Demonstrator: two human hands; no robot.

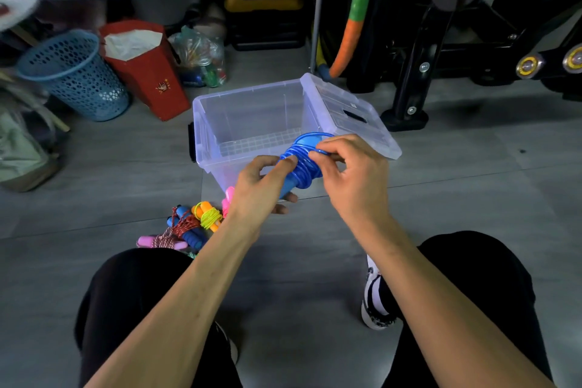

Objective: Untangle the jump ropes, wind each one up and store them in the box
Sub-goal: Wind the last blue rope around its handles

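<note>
- Hands worked together just above the near rim of the box: the left hand [263, 186] gripped the blue handles with its thumb pressed on the coils, and the right hand [349, 167] pinched the last loop of the blue jump rope [302, 164].
- That blue rope looked almost fully wound round its handles; tucking in the end and dropping it in the box seemed to be what was left for it.
- On the floor, below and left of the left hand, lay wound ropes: a yellow rope on orange handles [208, 216], a red-and-white cord with blue foam handles [187, 228], and pink handles [228, 198] partly hidden by the wrist. I counted at least three there; more may have been hidden.
- Just beyond the hands, one clear plastic box [201, 110] stood open and appeared to hold no ropes, with one lid [349, 116] leaning on its right side, so storing had not begun.
</note>
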